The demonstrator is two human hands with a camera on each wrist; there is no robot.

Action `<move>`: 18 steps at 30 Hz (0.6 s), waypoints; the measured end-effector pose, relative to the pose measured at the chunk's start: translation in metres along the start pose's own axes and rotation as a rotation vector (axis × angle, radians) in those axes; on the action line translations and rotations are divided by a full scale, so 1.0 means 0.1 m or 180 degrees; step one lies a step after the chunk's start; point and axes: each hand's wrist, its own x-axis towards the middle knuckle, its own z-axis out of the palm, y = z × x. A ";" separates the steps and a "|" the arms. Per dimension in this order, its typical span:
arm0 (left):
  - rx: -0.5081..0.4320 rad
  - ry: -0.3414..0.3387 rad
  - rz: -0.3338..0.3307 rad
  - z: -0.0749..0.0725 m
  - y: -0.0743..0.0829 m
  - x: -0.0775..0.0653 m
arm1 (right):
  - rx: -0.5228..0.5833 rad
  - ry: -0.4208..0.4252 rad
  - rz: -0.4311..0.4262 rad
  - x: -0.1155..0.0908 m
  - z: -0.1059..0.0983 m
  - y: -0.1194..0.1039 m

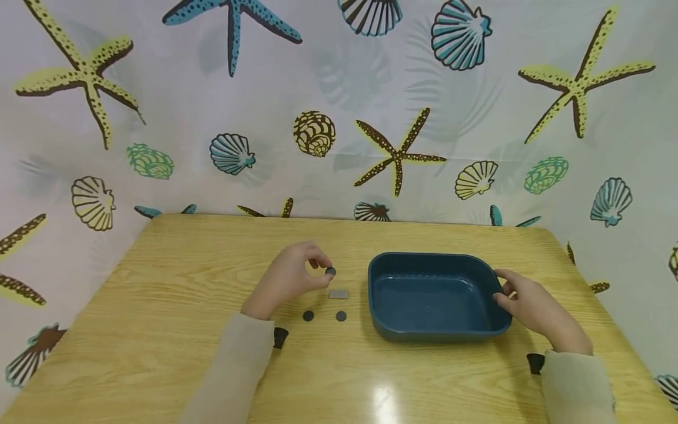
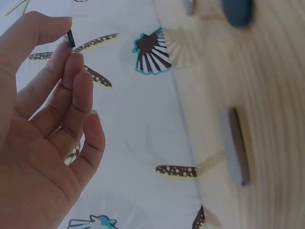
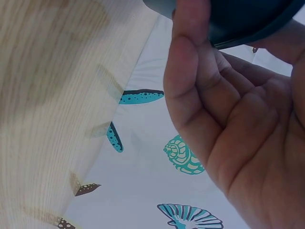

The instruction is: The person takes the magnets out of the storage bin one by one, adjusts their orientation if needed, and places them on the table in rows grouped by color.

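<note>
Thumb and index finger of my left hand [image 1: 291,274] pinch a small dark disc [image 1: 331,271] by its edge, above the table; the left wrist view shows the disc [image 2: 71,38] edge-on. Close below that hand lies a flat grey rectangular piece [image 1: 338,294]. Two more dark discs, one left [image 1: 308,316] and one right [image 1: 341,316], lie nearer the front. My right hand [image 1: 535,303] grips the right rim of a dark blue rounded-corner bin [image 1: 429,303], thumb and fingers at its wall. Nothing shows inside the bin.
All of this is on a light wood-grain table [image 1: 175,300]. Behind and beside it hangs a white cloth [image 1: 328,70] printed with starfish and shells. Dark camera mounts sit at the left wrist [image 1: 280,337] and right wrist [image 1: 535,363].
</note>
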 end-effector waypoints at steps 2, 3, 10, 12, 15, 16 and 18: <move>-0.0021 0.0007 -0.0021 -0.02 -0.07 -0.05 | 0.0002 -0.0013 0.0007 0.00 0.01 0.00; -0.0025 0.0016 -0.0036 -0.03 -0.10 -0.07 | 0.0006 -0.0018 0.0009 0.00 0.01 0.01; 0.0044 -0.0001 -0.0182 -0.21 -0.27 -0.24 | 0.0003 -0.0016 -0.0021 0.00 0.02 0.00; 0.0088 -0.0024 -0.0224 -0.25 -0.32 -0.29 | 0.0004 -0.0012 -0.0032 0.00 0.01 -0.01; 0.0149 -0.0068 -0.0271 -0.31 -0.39 -0.37 | 0.0000 -0.0003 -0.0043 -0.01 0.01 -0.02; 0.0160 -0.0082 -0.0286 -0.33 -0.42 -0.39 | -0.0002 -0.0002 -0.0043 -0.01 0.01 -0.02; 0.0175 -0.0111 -0.0287 -0.37 -0.47 -0.43 | -0.0006 0.0003 -0.0043 -0.01 0.01 -0.02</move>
